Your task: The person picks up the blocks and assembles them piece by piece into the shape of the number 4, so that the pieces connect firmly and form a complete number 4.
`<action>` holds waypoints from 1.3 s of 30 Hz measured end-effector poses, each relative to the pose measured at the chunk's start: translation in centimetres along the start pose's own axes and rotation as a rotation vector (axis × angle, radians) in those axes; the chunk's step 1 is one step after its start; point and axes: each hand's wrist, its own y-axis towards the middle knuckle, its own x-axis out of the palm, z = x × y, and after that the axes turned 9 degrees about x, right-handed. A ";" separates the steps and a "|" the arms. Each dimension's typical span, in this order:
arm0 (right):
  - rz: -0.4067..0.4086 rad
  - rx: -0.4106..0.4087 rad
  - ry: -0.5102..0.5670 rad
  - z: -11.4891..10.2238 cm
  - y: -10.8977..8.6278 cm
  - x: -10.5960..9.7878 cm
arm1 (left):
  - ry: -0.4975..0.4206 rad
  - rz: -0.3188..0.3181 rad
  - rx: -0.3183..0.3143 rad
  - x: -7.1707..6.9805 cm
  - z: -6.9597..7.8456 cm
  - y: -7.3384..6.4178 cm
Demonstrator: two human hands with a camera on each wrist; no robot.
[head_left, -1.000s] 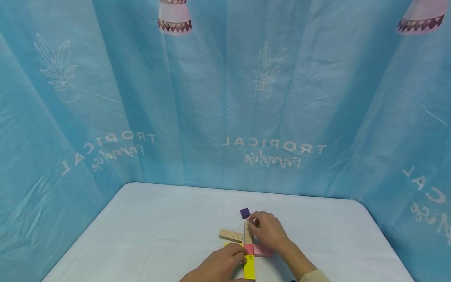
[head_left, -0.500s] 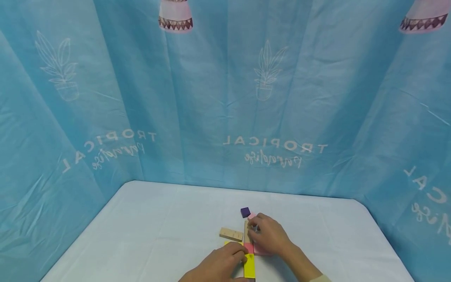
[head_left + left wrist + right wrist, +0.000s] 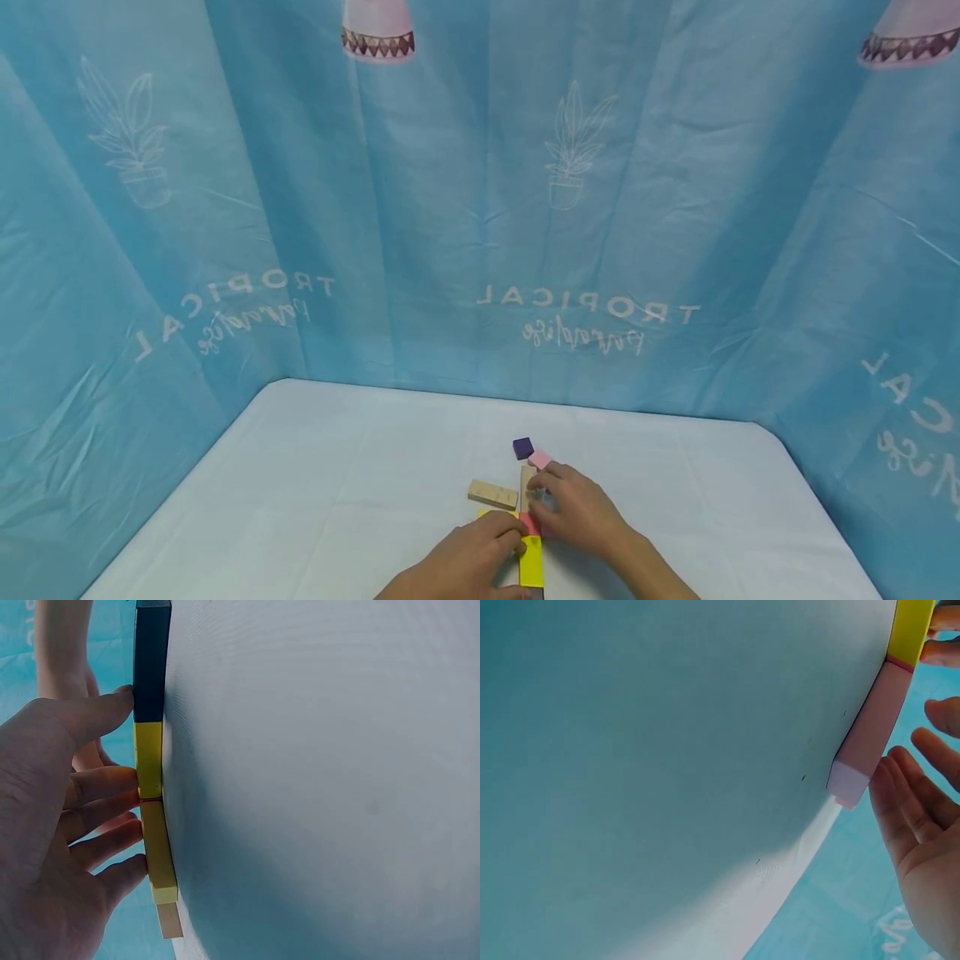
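Note:
Wooden toy blocks lie in a cross shape on the white table. In the head view a yellow block (image 3: 531, 562) points toward me, a red block (image 3: 529, 523) sits at the middle, and a plain wooden block (image 3: 527, 478) points away. My left hand (image 3: 468, 557) rests its fingertips along the blocks; the left wrist view puts its thumb against a dark block (image 3: 151, 667) and other fingers on a second yellow block (image 3: 159, 851). My right hand (image 3: 581, 510) has its fingers at the plain block, and a long pink block (image 3: 874, 724) lies below its other fingers.
A purple block (image 3: 522, 448) and a small pink block (image 3: 539, 459) lie just beyond the plain block. Another plain wooden block (image 3: 492, 494) lies to the left. A blue printed curtain (image 3: 480, 208) surrounds the white table (image 3: 337, 467).
My right hand has let go of the small pink block beside the purple one and drawn back toward me to the plain block. The left hand stays on the blocks.

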 end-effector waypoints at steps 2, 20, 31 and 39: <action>-0.007 -0.018 -0.011 -0.1 -0.3 -0.1 | 0.000 -0.006 -0.007 -0.1 0.0 0.0; -0.061 -0.142 -0.042 -0.3 -2.5 -0.8 | 0.000 -0.030 -0.040 -0.2 0.3 -0.1; -0.151 -0.166 -0.020 -0.3 -3.6 -1.0 | -0.016 -0.013 -0.018 0.0 0.3 0.1; -0.199 -0.167 -0.060 -0.4 -3.9 -0.8 | -0.045 -0.037 -0.054 -0.3 0.3 0.1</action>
